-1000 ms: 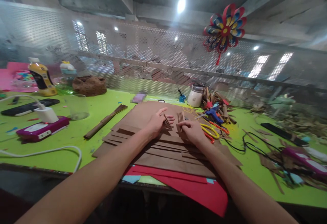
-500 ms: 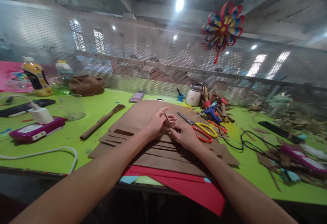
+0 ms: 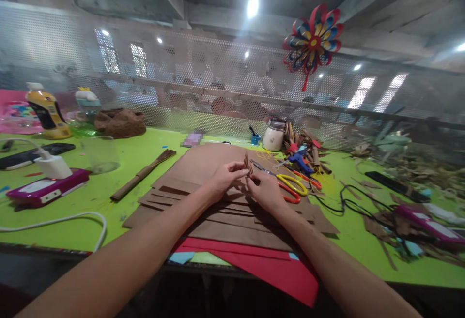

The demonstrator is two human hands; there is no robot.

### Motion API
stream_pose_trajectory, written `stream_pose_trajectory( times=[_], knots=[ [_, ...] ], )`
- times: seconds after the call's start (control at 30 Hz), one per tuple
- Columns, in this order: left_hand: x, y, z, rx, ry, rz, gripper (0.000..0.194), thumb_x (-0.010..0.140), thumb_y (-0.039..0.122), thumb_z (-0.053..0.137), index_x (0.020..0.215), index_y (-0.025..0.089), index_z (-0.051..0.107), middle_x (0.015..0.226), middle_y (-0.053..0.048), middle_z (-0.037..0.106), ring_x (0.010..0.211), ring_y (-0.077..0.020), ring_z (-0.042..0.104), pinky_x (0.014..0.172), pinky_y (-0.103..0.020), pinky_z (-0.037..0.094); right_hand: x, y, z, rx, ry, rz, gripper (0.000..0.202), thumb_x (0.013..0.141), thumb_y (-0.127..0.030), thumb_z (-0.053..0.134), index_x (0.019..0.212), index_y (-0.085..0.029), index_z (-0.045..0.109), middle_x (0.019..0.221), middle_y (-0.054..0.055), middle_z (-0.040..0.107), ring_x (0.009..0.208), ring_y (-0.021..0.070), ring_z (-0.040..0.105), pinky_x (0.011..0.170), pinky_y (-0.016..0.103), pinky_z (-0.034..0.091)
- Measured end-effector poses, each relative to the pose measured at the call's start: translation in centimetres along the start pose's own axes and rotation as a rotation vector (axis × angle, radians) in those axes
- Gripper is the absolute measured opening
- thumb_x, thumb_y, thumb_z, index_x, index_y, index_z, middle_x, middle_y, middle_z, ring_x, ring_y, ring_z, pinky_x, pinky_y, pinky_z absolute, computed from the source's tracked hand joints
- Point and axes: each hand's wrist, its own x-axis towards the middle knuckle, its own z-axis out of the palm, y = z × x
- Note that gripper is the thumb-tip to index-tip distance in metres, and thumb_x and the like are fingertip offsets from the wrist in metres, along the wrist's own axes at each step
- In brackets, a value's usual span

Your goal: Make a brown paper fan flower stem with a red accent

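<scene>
Over a stack of brown paper sheets (image 3: 218, 231), my two hands meet around a small bundle of thin brown paper strips (image 3: 247, 164). My right hand (image 3: 265, 189) grips the strips low down, its fingers curled. My left hand (image 3: 229, 177) is closed at their left side, thumb and fingertips together against them. The strips stand nearly upright, their lower ends hidden by the fingers. Just right of my right hand lie scissors with yellow and red handles (image 3: 290, 182). Red paper (image 3: 283, 274) sticks out below the brown sheets at the table's front edge.
On the green table (image 3: 138, 158), a rolled brown paper stick (image 3: 141, 175) lies left of the sheets. A plastic cup (image 3: 100, 156) and purple power strip (image 3: 47, 187) are farther left. A blue glue gun (image 3: 301, 160), white jar (image 3: 274, 135) and black cable (image 3: 341, 202) are at the right.
The strips have tilted from leaning left to nearly upright. My left hand's spread fingers have closed in against them. The camera view has shifted slightly.
</scene>
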Motion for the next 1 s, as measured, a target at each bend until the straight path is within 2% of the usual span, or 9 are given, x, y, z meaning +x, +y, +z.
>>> stream_pose_trajectory(
  times=[0.13, 0.27, 0.4, 0.67, 1.0],
  knots=[
    [-0.1, -0.5, -0.3, 0.070, -0.029, -0.142, 0.034, 0.061, 0.035, 0.071, 0.088, 0.016, 0.062, 0.071, -0.003, 0.062, 0.054, -0.0087, 0.054, 0.053, -0.022, 0.043, -0.1, -0.2, -0.1, -0.025, 0.006, -0.003, 0.024, 0.079, -0.025, 0.046, 0.068, -0.018, 0.066, 0.070, 0.006, 0.067, 0.063, 0.0153, 0.056, 0.059, 0.024, 0.035],
    [-0.2, -0.6, -0.5, 0.027, -0.011, -0.179, 0.031, 0.060, 0.035, 0.072, 0.081, 0.015, 0.062, 0.069, -0.002, 0.061, 0.053, -0.0068, 0.051, 0.054, -0.020, 0.041, -0.2, -0.3, -0.1, 0.033, -0.029, -0.001, 0.023, 0.079, -0.029, 0.048, 0.073, -0.018, 0.068, 0.073, 0.006, 0.069, 0.067, 0.0160, 0.058, 0.062, 0.024, 0.037],
    [0.1, -0.8, -0.8, 0.008, -0.025, -0.164, 0.026, 0.061, 0.032, 0.071, 0.076, 0.013, 0.062, 0.059, 0.001, 0.056, 0.050, -0.0061, 0.049, 0.053, -0.019, 0.040, -0.1, -0.1, 0.0, 0.112, -0.078, 0.008, 0.025, 0.079, -0.033, 0.050, 0.069, -0.019, 0.069, 0.067, 0.004, 0.068, 0.062, 0.0143, 0.057, 0.059, 0.023, 0.037],
    [1.1, -1.3, -1.6, 0.035, -0.027, -0.056, 0.023, 0.062, 0.028, 0.071, 0.074, 0.010, 0.063, 0.068, -0.003, 0.060, 0.056, -0.0063, 0.052, 0.057, -0.018, 0.040, 0.0, 0.1, -0.2, 0.186, -0.062, 0.056, 0.025, 0.077, -0.034, 0.051, 0.067, -0.018, 0.069, 0.062, 0.003, 0.066, 0.057, 0.0129, 0.054, 0.053, 0.022, 0.036],
    [1.0, -1.2, -1.6, 0.016, -0.018, -0.052, 0.019, 0.062, 0.026, 0.070, 0.071, 0.011, 0.063, 0.067, -0.003, 0.059, 0.057, -0.0062, 0.052, 0.056, -0.017, 0.040, 0.1, 0.1, -0.2, 0.202, -0.038, 0.072, 0.029, 0.078, -0.032, 0.047, 0.066, -0.016, 0.068, 0.058, 0.002, 0.063, 0.053, 0.0120, 0.051, 0.052, 0.022, 0.035]
  ],
)
